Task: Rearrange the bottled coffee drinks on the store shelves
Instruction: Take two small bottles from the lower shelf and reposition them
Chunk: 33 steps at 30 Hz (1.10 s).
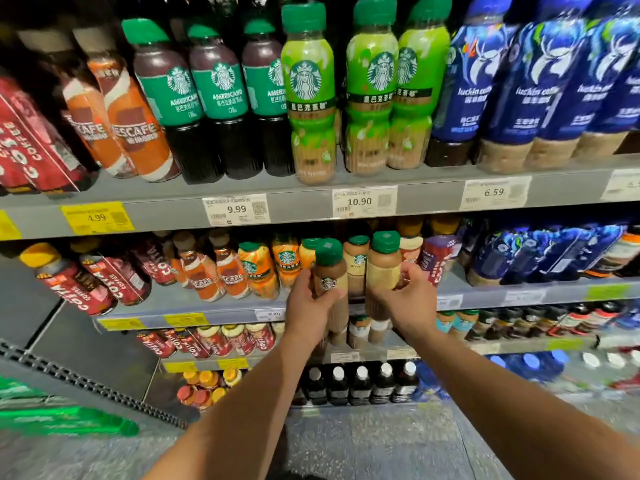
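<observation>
Each hand holds one coffee bottle in front of the second shelf, just below the 10.90 price tag. The left bottle and the right bottle are both tan with a green cap, and both stand upright, close beside each other but apart.

These bottles look like rigid plastic filled with liquid, so I judge them moderately heavy and stiff, not fragile. The label film may be a little slippery. The best place to hold is the middle of the body, where the bottle is widest and the fingers can go around it.

The left hand is wrapped around the lower body of the left bottle, thumb on the front. The right hand is closed on the right bottle from its right side, fingers curled at the middle. More bottles of the same kind stand behind them on the shelf.
</observation>
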Each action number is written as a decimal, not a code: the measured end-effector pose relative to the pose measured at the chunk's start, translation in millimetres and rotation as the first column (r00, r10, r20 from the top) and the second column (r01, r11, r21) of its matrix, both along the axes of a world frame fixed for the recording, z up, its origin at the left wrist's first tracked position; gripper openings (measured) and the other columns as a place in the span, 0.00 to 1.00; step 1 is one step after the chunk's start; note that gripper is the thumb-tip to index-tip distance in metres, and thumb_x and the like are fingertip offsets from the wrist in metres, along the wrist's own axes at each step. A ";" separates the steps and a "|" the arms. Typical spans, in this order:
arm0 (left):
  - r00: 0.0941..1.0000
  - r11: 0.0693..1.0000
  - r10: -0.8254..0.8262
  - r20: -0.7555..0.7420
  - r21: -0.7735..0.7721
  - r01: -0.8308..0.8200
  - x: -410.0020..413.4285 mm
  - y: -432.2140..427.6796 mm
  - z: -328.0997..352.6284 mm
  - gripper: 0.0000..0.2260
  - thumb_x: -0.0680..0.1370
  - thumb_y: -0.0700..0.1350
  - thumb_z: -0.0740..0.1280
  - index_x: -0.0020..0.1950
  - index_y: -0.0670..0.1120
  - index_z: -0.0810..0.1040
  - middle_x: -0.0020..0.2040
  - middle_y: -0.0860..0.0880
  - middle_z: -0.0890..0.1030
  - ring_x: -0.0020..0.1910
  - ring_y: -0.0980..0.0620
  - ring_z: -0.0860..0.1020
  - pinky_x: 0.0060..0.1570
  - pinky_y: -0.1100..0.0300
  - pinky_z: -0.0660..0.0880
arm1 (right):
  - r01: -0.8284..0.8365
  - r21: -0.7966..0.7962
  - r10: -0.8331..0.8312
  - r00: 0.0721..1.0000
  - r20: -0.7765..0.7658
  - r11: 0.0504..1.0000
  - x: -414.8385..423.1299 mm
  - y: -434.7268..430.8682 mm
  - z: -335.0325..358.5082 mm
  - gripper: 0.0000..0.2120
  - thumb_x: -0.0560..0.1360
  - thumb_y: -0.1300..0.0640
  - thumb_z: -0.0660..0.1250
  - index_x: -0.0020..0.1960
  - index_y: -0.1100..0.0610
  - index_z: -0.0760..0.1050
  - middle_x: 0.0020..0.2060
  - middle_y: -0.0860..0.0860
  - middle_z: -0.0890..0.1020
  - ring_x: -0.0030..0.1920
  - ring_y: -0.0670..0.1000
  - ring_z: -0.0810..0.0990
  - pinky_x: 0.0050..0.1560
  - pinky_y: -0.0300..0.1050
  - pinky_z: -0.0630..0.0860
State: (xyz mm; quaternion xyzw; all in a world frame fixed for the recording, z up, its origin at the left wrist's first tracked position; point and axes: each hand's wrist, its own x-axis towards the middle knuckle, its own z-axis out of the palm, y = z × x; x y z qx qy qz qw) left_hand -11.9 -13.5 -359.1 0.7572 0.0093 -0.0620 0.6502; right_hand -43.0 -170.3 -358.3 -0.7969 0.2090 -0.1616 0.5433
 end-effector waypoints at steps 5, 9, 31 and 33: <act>1.000 1.000 0.002 0.017 -0.010 -0.002 2.5 -8.1 -0.7 0.16 0.72 0.42 0.72 0.54 0.58 0.74 0.54 0.54 0.80 0.56 0.53 0.78 0.58 0.53 0.74 | 0.013 -0.057 -0.011 0.999 0.039 0.998 -4.2 -13.0 4.6 0.11 0.65 0.55 0.75 0.41 0.45 0.74 0.37 0.41 0.79 0.40 0.44 0.79 0.39 0.40 0.73; 0.999 0.999 -0.037 0.009 -0.034 0.037 -3.0 -23.5 2.1 0.17 0.73 0.41 0.72 0.53 0.59 0.72 0.53 0.57 0.80 0.55 0.53 0.78 0.54 0.58 0.74 | 0.108 -0.075 -0.110 0.994 -0.012 0.991 -6.6 -33.8 0.8 0.15 0.65 0.58 0.74 0.50 0.54 0.75 0.44 0.52 0.79 0.45 0.52 0.76 0.44 0.42 0.68; 0.920 0.882 -0.181 -0.347 -0.471 -0.004 -15.4 -23.5 25.1 0.29 0.64 0.45 0.72 0.64 0.41 0.72 0.54 0.43 0.82 0.50 0.47 0.81 0.49 0.50 0.77 | -0.332 0.414 0.362 0.932 0.005 0.848 -4.1 -34.1 -2.1 0.19 0.66 0.63 0.76 0.55 0.62 0.77 0.46 0.56 0.85 0.47 0.55 0.84 0.49 0.48 0.80; 0.923 0.882 -0.150 -0.355 -0.470 -0.037 -15.5 -20.6 22.7 0.33 0.64 0.42 0.74 0.67 0.40 0.68 0.55 0.43 0.82 0.51 0.47 0.81 0.47 0.52 0.77 | -0.320 0.412 0.348 0.938 0.008 0.853 -4.1 -31.8 -2.5 0.20 0.66 0.63 0.76 0.56 0.62 0.76 0.45 0.57 0.85 0.47 0.55 0.84 0.47 0.47 0.80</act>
